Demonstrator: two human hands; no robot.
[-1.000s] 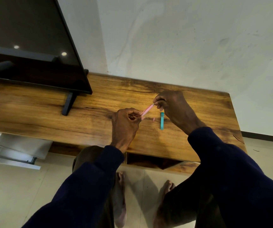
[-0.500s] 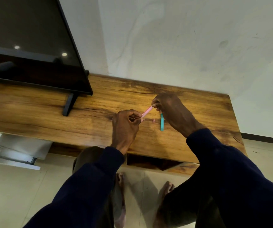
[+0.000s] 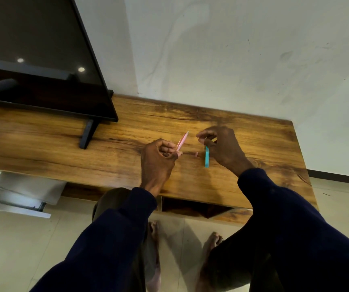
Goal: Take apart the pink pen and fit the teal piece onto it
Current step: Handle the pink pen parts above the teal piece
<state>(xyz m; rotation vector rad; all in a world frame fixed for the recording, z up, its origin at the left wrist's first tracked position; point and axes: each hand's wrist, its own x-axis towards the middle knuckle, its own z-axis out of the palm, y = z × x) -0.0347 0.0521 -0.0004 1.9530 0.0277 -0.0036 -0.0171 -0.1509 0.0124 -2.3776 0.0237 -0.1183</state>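
My left hand (image 3: 158, 159) grips the lower end of the thin pink pen (image 3: 182, 141), which points up and to the right above the wooden table (image 3: 127, 165). My right hand (image 3: 224, 148) hovers to the right of the pen tip and does not touch it. Its thumb and forefinger are curled a little apart, and I see nothing between them. The teal piece (image 3: 206, 158) lies flat on the table right under that hand, with its upper end hidden by the fingers. A tiny pink part (image 3: 196, 154) rests on the table between my hands.
A black TV screen (image 3: 43, 70) on a dark stand foot (image 3: 87, 133) fills the table's left side. A pale wall (image 3: 232, 60) runs behind the table. The table's front edge is near my legs, with bare feet (image 3: 213, 241) on the tiled floor.
My right hand has let go of the pink pen's upper end and moved right, over the teal piece. The left hand still holds the pen, now tilted more upright.
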